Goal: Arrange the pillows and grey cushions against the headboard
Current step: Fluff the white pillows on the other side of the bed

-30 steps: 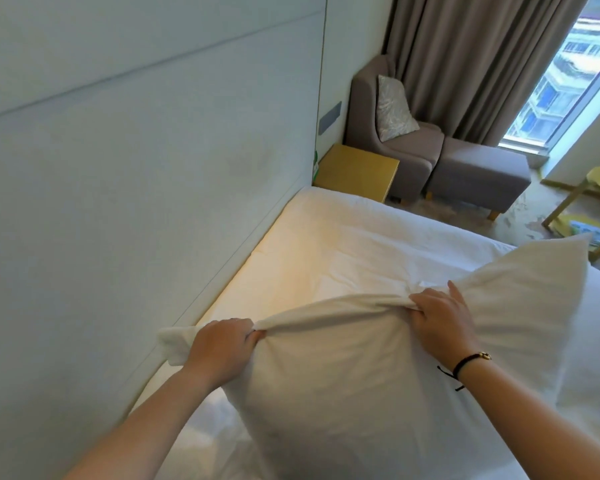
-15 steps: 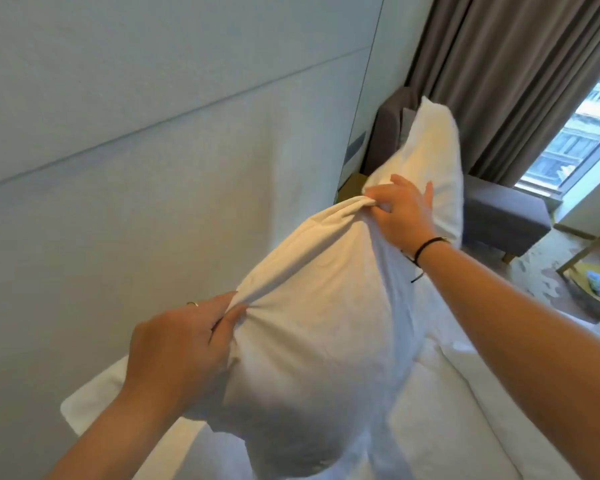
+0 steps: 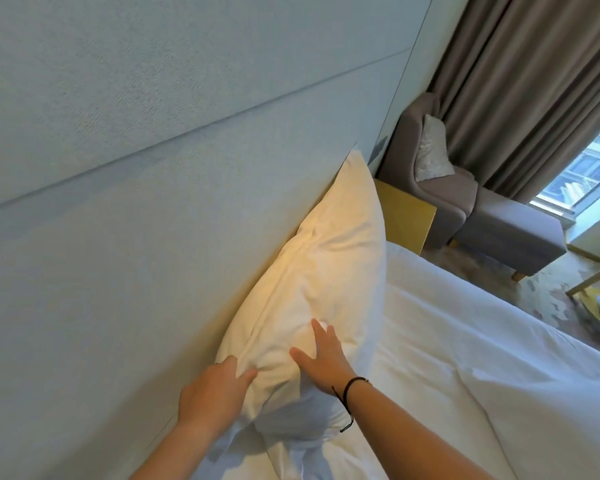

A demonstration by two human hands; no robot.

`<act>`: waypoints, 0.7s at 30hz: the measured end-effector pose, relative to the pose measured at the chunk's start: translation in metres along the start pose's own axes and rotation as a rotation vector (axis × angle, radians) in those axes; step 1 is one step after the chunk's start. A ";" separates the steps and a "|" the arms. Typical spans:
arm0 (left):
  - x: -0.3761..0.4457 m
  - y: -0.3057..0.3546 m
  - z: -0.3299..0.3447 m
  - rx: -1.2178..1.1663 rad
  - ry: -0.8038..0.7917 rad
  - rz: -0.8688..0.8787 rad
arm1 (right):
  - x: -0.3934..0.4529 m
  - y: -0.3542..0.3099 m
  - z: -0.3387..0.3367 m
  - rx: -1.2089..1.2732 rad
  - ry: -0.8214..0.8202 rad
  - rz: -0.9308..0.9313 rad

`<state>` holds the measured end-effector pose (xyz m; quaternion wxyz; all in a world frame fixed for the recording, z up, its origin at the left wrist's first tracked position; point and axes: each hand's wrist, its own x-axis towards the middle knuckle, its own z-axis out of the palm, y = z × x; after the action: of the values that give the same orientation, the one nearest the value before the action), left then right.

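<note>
Nearest the camera, the left hand (image 3: 212, 393) cups the near end of the white pillow (image 3: 321, 282), thumb forward and pressed into the fabric; its other fingers are tucked round the corner on the headboard side, so I cannot tell whether they are curled or pinching cloth. Just beside it, the right hand (image 3: 321, 358) lies flat on the pillow's front face, fingers (image 3: 317, 329) spread and open, pushing rather than gripping. A thin black band circles that wrist.

The pillow stands on its long edge on the bed (image 3: 465, 358), its back leaning against the pale headboard (image 3: 153, 237), its far corner pointing up toward the wall panel seam. The cover dimples and creases under both hands, so it looks soft, light and easily squashed. It should bend rather than slide as one piece, and it is likely to slump forward if let go before it is well seated. The ends or corners seem the best places to hold for lifting; a flat palm on the face suits patting it upright.

Beyond the pillow sits a yellow bedside stand (image 3: 406, 220), then a grey armchair (image 3: 430, 188) holding a patterned grey cushion (image 3: 432, 148), well apart from the bed, with a footstool (image 3: 513, 233) and curtain (image 3: 534, 81) behind.
</note>
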<state>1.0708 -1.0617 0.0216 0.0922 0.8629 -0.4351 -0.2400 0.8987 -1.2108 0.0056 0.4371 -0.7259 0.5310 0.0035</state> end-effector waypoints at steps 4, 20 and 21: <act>0.005 0.007 -0.017 -0.021 0.127 0.046 | -0.005 0.008 -0.007 -0.001 -0.026 -0.011; -0.007 0.044 -0.014 0.252 0.383 0.255 | -0.085 0.105 0.006 0.123 -0.118 0.172; -0.012 0.057 -0.001 0.312 0.376 0.328 | -0.096 0.124 0.005 0.125 -0.110 0.209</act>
<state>1.0252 -1.0865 0.0476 0.0749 0.8142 -0.5756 0.0117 0.7628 -1.1401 -0.0306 0.5071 -0.6367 0.5782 0.0560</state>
